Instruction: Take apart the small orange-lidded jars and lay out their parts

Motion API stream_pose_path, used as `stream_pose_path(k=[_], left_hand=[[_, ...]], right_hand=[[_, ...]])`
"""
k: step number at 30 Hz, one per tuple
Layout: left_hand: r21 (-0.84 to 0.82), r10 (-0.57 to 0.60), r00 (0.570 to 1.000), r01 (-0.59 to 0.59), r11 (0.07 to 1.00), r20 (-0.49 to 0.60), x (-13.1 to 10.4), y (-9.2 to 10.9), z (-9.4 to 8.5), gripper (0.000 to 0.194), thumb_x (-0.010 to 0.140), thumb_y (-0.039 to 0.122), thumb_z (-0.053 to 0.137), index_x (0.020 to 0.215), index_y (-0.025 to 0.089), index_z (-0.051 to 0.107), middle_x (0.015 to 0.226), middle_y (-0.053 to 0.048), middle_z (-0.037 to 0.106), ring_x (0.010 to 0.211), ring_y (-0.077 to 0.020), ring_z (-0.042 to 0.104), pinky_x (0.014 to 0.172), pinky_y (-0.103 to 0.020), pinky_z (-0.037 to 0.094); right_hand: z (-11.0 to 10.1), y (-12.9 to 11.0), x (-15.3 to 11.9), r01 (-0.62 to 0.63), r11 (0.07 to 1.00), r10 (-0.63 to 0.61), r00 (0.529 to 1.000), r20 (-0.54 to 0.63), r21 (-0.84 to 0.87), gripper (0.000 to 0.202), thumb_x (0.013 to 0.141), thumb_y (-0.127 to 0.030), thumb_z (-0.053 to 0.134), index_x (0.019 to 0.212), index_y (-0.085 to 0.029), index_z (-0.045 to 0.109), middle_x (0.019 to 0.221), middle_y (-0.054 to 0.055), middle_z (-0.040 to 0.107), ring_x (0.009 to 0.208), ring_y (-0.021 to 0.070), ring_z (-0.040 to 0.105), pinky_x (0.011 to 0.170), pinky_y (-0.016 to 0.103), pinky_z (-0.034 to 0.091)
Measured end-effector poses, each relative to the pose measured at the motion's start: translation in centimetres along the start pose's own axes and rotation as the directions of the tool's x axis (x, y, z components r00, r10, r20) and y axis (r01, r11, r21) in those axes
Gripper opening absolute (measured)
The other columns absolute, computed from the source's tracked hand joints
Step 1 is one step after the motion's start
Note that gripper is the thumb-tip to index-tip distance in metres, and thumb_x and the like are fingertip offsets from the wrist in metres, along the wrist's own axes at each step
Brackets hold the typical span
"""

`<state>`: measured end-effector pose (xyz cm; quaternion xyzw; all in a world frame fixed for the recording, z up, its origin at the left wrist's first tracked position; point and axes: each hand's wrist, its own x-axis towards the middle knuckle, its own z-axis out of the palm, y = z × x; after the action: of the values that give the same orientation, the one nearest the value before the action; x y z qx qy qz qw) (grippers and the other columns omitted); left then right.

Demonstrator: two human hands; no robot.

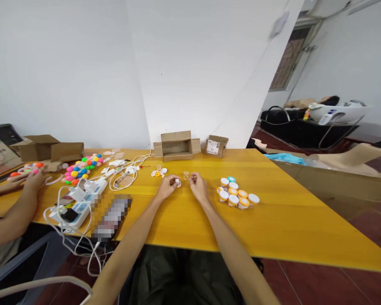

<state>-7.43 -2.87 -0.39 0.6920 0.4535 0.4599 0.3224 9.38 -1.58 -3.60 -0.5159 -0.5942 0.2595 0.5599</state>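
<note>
My left hand (167, 187) is closed on a small white round lid (178, 182), held just above the table between thumb and fingers. My right hand (197, 186) is closed, fingers curled together; anything inside them is hidden. A small clear plastic jar (186, 175) is just left of the right fingertips, and I cannot tell if they touch it. Beyond my left hand lie loose white lids (164, 171) and an orange ring (158, 174). To the right of my right hand stands a cluster of clear jars with white-and-orange lids (233, 199), one with a teal lid (231, 179).
An open cardboard box (177, 157) and a smaller carton (216, 146) stand by the wall. Leftward are white cables (127, 180), a power strip (84, 207), a phone (111, 218) and colourful balls (81, 170). Another person's hands (31, 180) work at far left.
</note>
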Motion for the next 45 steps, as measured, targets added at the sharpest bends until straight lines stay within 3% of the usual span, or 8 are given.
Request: stream_pose_path(k=[9,22,27,32,35,39,45], left_hand=[[-0.021,-0.003,1.0,0.004,1.0,0.027,0.0,0.0,0.0,0.014,0.073,0.025,0.071,0.086,0.018,0.071,0.078,0.0,0.07,0.067,-0.0137,0.062,0.068,-0.025,0.051],[-0.129,-0.043,0.997,0.05,0.99,0.06,-0.1,0.0,-0.1,0.018,0.071,0.029,0.077,0.082,0.017,0.069,0.071,0.001,0.067,0.063,-0.0132,0.061,0.066,-0.026,0.051],[-0.218,-0.056,0.996,0.07,0.974,0.07,0.1,0.1,-0.3,0.023,0.069,0.034,0.08,0.079,0.017,0.067,0.076,-0.001,0.071,0.07,-0.0152,0.066,0.073,-0.028,0.053],[-0.295,-0.066,0.993,0.093,0.951,0.103,0.2,0.1,-0.5,0.031,0.064,0.039,0.083,0.078,0.018,0.065,0.08,-0.003,0.072,0.076,-0.017,0.068,0.078,-0.03,0.054],[-0.287,-0.072,0.989,0.107,0.952,0.129,0.1,0.0,-0.6,0.03,0.066,0.039,0.082,0.081,0.018,0.066,0.084,-0.004,0.073,0.081,-0.0177,0.068,0.08,-0.031,0.053],[-0.238,-0.069,0.987,0.103,0.966,0.148,0.1,-0.1,-0.5,0.029,0.068,0.039,0.08,0.08,0.017,0.064,0.084,-0.003,0.072,0.079,-0.0161,0.066,0.08,-0.03,0.052],[-0.207,-0.052,0.989,0.081,0.975,0.141,0.3,-0.3,-0.2,0.026,0.071,0.036,0.079,0.078,0.017,0.062,0.079,-0.001,0.068,0.077,-0.0143,0.062,0.078,-0.027,0.05]], right_hand=[[0.6,1.7,0.4,0.082,0.996,-0.077,0.982,0.172,-0.025,0.037,0.075,-0.013,0.059,0.111,-0.025,0.06,0.097,0.003,0.072,0.082,0.0186,0.068,0.083,0.037,0.055],[0.3,1.4,0.3,0.166,0.977,-0.127,0.957,0.262,-0.135,0.045,0.076,-0.014,0.061,0.118,-0.028,0.066,0.117,0.006,0.071,0.105,0.0245,0.066,0.099,0.044,0.05],[0.2,0.4,0.0,0.114,0.994,-0.111,0.956,0.271,0.005,0.028,0.083,-0.026,0.062,0.11,-0.025,0.068,0.109,0.007,0.074,0.099,0.0226,0.069,0.095,0.042,0.053],[0.1,-1.1,-0.6,0.069,0.985,-0.126,0.918,0.376,0.161,0.029,0.079,-0.033,0.068,0.107,-0.023,0.068,0.106,0.006,0.074,0.096,0.0212,0.069,0.089,0.037,0.054],[-0.1,-1.7,-0.6,0.075,0.985,-0.136,0.896,0.424,0.157,0.028,0.076,-0.03,0.07,0.102,-0.021,0.069,0.098,0.004,0.074,0.088,0.0201,0.068,0.083,0.035,0.054],[-0.3,-2.0,-0.6,0.097,0.989,-0.134,0.903,0.407,0.111,0.022,0.075,-0.03,0.069,0.095,-0.02,0.07,0.088,0.002,0.073,0.08,0.0195,0.066,0.076,0.032,0.052],[-0.6,-2.4,-0.7,0.171,0.983,-0.185,0.909,0.373,0.07,0.02,0.08,-0.036,0.065,0.094,-0.022,0.072,0.088,0.002,0.072,0.081,0.0204,0.064,0.077,0.032,0.051]])
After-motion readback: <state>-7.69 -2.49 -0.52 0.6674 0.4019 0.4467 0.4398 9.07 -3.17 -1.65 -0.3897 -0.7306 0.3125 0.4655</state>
